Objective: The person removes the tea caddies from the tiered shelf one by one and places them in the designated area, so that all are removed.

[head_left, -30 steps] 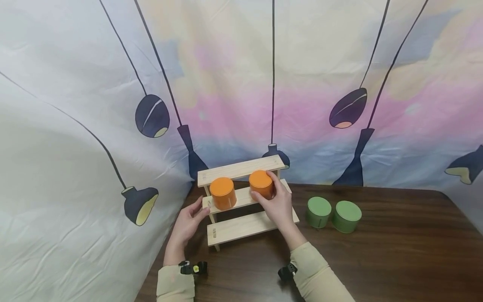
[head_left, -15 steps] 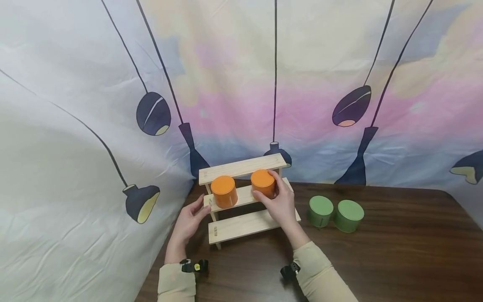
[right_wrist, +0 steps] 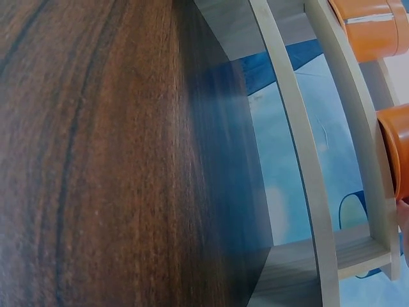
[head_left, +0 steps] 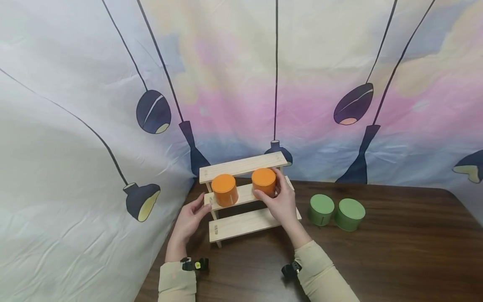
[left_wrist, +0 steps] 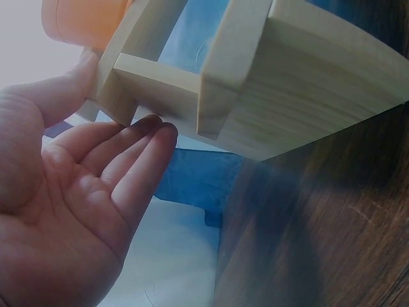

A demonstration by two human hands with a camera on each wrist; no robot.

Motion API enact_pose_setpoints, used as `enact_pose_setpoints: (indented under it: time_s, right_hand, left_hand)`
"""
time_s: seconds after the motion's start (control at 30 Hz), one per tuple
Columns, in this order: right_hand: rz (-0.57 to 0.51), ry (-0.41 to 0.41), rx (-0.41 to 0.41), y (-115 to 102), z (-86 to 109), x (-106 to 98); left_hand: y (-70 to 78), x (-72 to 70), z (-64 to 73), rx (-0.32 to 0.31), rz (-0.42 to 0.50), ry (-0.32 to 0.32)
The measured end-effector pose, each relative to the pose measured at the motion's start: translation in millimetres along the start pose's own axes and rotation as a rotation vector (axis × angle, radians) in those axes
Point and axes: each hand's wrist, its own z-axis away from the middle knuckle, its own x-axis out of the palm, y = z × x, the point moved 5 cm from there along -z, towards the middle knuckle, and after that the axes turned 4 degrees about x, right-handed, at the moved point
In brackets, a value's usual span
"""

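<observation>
A three-tier wooden shelf rack (head_left: 241, 224) stands on the table, two orange tins on its middle board. My left hand (head_left: 188, 221) grips that board's left end; in the left wrist view the thumb lies at the board's edge and the fingers reach underneath. At the board's right part, my right hand (head_left: 282, 205) holds the right orange tin (head_left: 263, 181) between thumb and fingers. The left orange tin (head_left: 225, 192) sits free near the left end. Seen from the right wrist, the held tin (right_wrist: 397, 144) rests at the board's edge, most of that hand out of frame.
Two green tins, a left one (head_left: 321, 210) and a right one (head_left: 350, 214), stand side by side right of the rack on the dark wooden table (head_left: 411, 243). A printed cloth backdrop (head_left: 234, 105) hangs close behind and along the left.
The head view has shifted slightly. My right index fingertip has eased from the held tin's lid rim toward its right side. Left hand, rack and the other tins keep their places.
</observation>
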Motion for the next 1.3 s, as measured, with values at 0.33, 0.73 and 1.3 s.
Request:
enact_pose_setpoints:
  time_s: [0.33,0.73,1.3]
  right_hand:
    - [-0.014,-0.006,0.019,1.3,0.3,-2.8]
    - [-0.045,-0.02,0.045,4.1,2.1,-5.1]
    - [-0.15,-0.219,0.163,4.0,22.4,-38.9]
  left_hand:
    - [-0.1,0.6,-0.6,-0.011,0.013,-0.002]
    - [-1.1,0.4,-1.1,0.001,0.013,-0.002]
    - [-0.3,-0.1,0.0,-0.018,0.016,-0.002]
